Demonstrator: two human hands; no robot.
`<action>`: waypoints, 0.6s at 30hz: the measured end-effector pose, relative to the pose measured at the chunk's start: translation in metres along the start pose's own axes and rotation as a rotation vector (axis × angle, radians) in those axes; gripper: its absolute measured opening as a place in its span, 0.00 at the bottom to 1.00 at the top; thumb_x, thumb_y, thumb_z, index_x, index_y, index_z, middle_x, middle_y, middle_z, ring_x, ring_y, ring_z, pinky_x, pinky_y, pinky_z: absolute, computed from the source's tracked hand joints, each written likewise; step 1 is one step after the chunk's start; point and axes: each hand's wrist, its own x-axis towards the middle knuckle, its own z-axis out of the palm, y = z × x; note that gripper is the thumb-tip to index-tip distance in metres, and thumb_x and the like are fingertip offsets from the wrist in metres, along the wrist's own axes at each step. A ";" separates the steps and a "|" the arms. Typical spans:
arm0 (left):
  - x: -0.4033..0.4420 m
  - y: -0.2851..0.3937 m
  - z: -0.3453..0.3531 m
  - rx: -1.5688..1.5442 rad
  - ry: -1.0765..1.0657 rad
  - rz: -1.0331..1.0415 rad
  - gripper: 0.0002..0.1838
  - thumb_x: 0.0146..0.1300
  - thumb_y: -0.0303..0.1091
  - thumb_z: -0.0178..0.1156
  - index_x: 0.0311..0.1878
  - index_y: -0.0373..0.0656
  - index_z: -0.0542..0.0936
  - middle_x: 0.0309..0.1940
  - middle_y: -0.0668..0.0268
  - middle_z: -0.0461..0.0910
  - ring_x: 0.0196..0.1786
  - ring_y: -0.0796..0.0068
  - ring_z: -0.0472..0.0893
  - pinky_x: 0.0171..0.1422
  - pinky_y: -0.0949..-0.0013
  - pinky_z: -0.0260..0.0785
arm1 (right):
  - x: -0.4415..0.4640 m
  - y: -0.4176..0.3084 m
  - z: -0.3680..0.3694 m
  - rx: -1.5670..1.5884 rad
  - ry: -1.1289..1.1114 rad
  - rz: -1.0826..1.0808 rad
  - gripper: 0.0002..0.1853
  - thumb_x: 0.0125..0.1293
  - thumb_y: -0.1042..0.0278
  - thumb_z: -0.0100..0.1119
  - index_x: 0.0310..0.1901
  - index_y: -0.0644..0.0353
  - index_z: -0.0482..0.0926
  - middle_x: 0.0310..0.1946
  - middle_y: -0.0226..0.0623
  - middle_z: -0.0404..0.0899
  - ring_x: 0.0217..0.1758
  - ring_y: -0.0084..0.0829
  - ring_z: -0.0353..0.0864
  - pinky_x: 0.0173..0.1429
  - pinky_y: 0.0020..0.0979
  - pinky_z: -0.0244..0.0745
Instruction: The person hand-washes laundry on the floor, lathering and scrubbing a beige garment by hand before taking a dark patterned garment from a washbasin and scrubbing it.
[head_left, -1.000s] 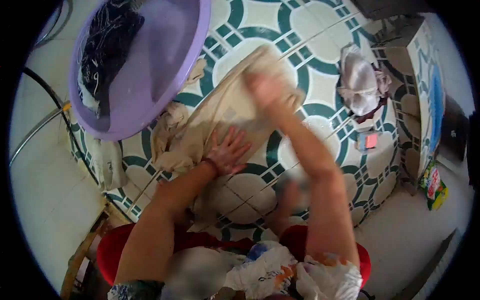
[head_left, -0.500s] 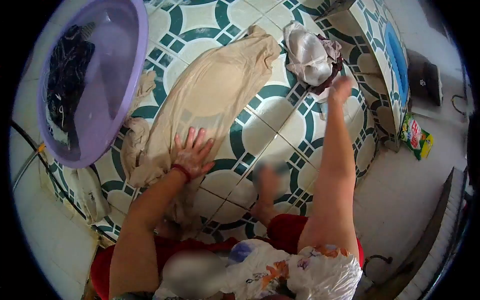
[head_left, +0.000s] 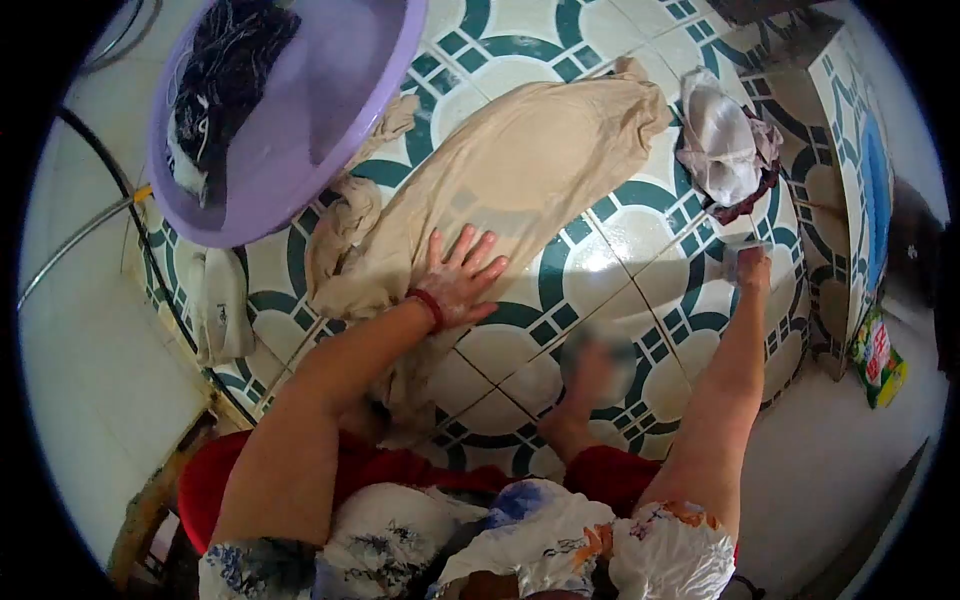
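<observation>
My left hand (head_left: 460,278), with a red band at the wrist, lies flat with fingers spread on a wet beige cloth garment (head_left: 540,150). The garment is stretched over the tiled floor, its near end bunched up. On the right, my right hand (head_left: 752,270) is closed at the end of my outstretched arm, low over the tiles. A small pale, see-through thing shows at its fingers, too unclear to name. Just beyond that hand lies a heap of white and dark red cloth (head_left: 722,145), apart from it.
A purple basin (head_left: 310,130) with dark wet clothing (head_left: 222,85) stands at upper left. Nearby are a white cloth (head_left: 220,305), a black hose (head_left: 100,150) and a metal hose (head_left: 75,240). A tiled ledge (head_left: 835,150) and a green packet (head_left: 878,362) are at right.
My right hand has moved back from the cloth heap, toward me. My left hand stays flat on the beige garment. The whole view has shifted, so things sit farther right.
</observation>
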 end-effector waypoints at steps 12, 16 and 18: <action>-0.002 -0.003 0.006 -0.064 0.034 0.026 0.41 0.51 0.61 0.55 0.66 0.57 0.55 0.70 0.58 0.41 0.71 0.47 0.38 0.61 0.27 0.30 | -0.044 -0.052 -0.050 0.755 0.357 0.533 0.20 0.57 0.51 0.47 0.41 0.59 0.75 0.33 0.47 0.77 0.39 0.47 0.76 0.45 0.41 0.71; -0.001 -0.003 0.008 -0.072 0.061 0.034 0.41 0.50 0.60 0.56 0.66 0.55 0.57 0.69 0.56 0.44 0.71 0.47 0.40 0.61 0.27 0.31 | -0.052 -0.036 -0.023 1.519 0.865 0.234 0.12 0.51 0.62 0.56 0.33 0.61 0.75 0.29 0.38 0.77 0.33 0.36 0.77 0.39 0.33 0.71; -0.002 -0.002 0.005 -0.064 0.099 0.042 0.41 0.49 0.59 0.57 0.65 0.54 0.58 0.69 0.55 0.45 0.71 0.47 0.41 0.61 0.27 0.32 | -0.053 -0.046 -0.052 1.712 0.950 0.211 0.10 0.50 0.63 0.58 0.31 0.61 0.74 0.29 0.35 0.75 0.32 0.32 0.75 0.38 0.31 0.70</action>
